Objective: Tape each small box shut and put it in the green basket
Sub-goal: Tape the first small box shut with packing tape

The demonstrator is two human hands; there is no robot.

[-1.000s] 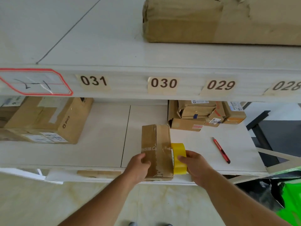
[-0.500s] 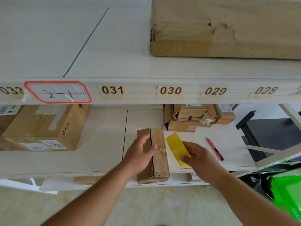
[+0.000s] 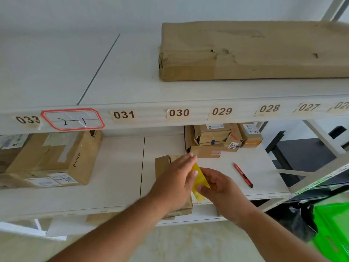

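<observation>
The box [image 3: 162, 163] lies at the front edge of the lower shelf [image 3: 120, 178], its long axis running away from the person. The left hand [image 3: 175, 183] rests flat on top of it, fingers straight. Just to its right, the right hand [image 3: 217, 188] pinches the yellow tape [image 3: 200, 181], which touches the box's right side. A red knife [image 3: 242, 174] lies further right. The green basket [image 3: 334, 229] sits low, well to the right, nearer the right hand.

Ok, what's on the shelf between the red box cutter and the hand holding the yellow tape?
Nothing: in the head view only bare white shelf separates the red box cutter from the right hand holding the yellow tape.
</observation>
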